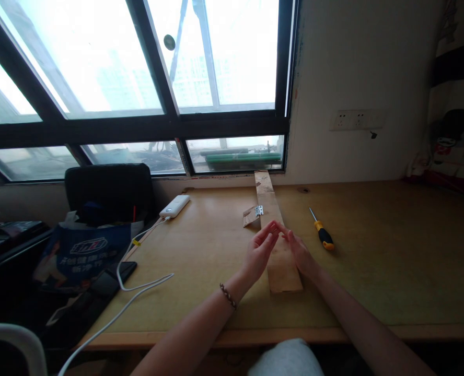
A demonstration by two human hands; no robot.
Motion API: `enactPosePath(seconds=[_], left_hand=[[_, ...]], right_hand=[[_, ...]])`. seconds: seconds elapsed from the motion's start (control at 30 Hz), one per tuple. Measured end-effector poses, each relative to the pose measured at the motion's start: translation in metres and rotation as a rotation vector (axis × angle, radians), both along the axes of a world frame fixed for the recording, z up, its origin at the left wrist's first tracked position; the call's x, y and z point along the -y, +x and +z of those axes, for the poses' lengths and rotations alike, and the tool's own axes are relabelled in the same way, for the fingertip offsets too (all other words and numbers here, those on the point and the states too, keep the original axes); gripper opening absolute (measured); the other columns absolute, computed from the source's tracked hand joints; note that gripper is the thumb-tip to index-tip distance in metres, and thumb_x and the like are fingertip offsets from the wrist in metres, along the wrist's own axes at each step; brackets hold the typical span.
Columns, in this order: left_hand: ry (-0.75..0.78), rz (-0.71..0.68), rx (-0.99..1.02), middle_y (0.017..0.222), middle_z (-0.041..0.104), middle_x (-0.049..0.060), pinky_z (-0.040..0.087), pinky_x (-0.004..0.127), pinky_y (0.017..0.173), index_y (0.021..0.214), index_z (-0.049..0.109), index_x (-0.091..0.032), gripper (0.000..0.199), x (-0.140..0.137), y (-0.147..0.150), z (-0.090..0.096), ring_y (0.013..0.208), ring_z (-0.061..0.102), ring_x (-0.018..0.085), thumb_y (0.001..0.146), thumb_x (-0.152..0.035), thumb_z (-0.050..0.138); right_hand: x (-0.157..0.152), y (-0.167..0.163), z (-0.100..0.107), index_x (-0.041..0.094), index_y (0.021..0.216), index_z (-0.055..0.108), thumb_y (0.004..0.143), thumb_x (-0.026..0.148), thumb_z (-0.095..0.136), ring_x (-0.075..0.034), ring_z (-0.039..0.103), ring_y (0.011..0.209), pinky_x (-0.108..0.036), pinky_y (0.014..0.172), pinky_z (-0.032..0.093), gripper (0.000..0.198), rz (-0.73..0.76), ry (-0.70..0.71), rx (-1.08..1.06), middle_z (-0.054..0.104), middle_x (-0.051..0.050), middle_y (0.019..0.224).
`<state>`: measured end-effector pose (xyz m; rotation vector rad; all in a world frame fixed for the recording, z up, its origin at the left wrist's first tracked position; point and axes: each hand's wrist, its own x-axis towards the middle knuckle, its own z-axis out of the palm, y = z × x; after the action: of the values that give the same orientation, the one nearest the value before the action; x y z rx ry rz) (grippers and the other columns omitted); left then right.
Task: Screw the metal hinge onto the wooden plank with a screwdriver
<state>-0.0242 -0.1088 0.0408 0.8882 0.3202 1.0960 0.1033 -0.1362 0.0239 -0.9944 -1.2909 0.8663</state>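
A long wooden board (284, 269) lies lengthwise on the table, its far end close to the window. A metal hinge (259, 210) sits on the board's left edge, with a small wooden piece (251, 215) beside it on the left. My left hand (260, 248) and my right hand (299, 253) meet over the middle of the board. Their fingertips come together in a pinch just nearer than the hinge. Whatever the fingers hold, if anything, is too small or hidden to make out. To the right of my right hand rests a yellow and black screwdriver (323, 235).
A white power bank (174, 206) with a white cable (138, 287) lies at the table's left side. Beyond that edge stand a black chair (108, 188) and a blue bag (87, 256). A wall socket (349, 120) is at the back right.
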Motion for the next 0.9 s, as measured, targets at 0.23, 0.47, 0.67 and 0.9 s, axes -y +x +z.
enactPosePath(seconds=[0.23,0.47,0.67,0.9], left_hand=[[0.098,0.023,-0.071,0.127,0.054,0.006,0.031,0.037,0.107,0.116,0.058,-0.024,0.041,-0.002,0.001,-0.007,0.121,0.046,0.022,0.076,-0.024,0.064],[0.176,0.006,-0.113,0.131,0.05,0.005,0.031,0.038,0.106,0.122,0.053,-0.026,0.045,-0.003,0.001,-0.013,0.123,0.044,0.022,0.078,-0.024,0.062],[0.214,-0.026,-0.12,0.135,0.046,0.005,0.03,0.038,0.106,0.125,0.049,-0.029,0.052,0.0,0.003,-0.012,0.126,0.04,0.023,0.076,-0.023,0.063],[0.157,0.176,-0.257,0.105,0.065,0.01,0.041,0.034,0.094,0.104,0.063,-0.016,0.033,-0.004,-0.005,-0.002,0.101,0.059,0.019,0.072,-0.026,0.066]], right_hand=[[0.0,0.002,-0.001,0.03,0.125,0.05,0.089,0.054,0.031,-0.021,0.032,0.13,-0.043,0.108,0.023,0.047,0.004,0.006,0.008,0.045,0.001,0.135],[0.003,0.003,0.002,0.029,0.127,0.049,0.089,0.053,0.033,-0.021,0.035,0.128,-0.042,0.109,0.023,0.047,-0.011,0.038,0.096,0.046,-0.001,0.134],[0.004,0.001,0.005,0.027,0.127,0.049,0.086,0.053,0.038,-0.022,0.037,0.126,-0.042,0.108,0.026,0.049,-0.031,0.072,0.157,0.049,-0.005,0.131],[0.004,0.0,0.013,0.027,0.114,0.06,0.088,0.048,0.039,-0.022,0.04,0.124,-0.043,0.107,0.024,0.039,-0.174,0.183,0.227,0.049,-0.004,0.131]])
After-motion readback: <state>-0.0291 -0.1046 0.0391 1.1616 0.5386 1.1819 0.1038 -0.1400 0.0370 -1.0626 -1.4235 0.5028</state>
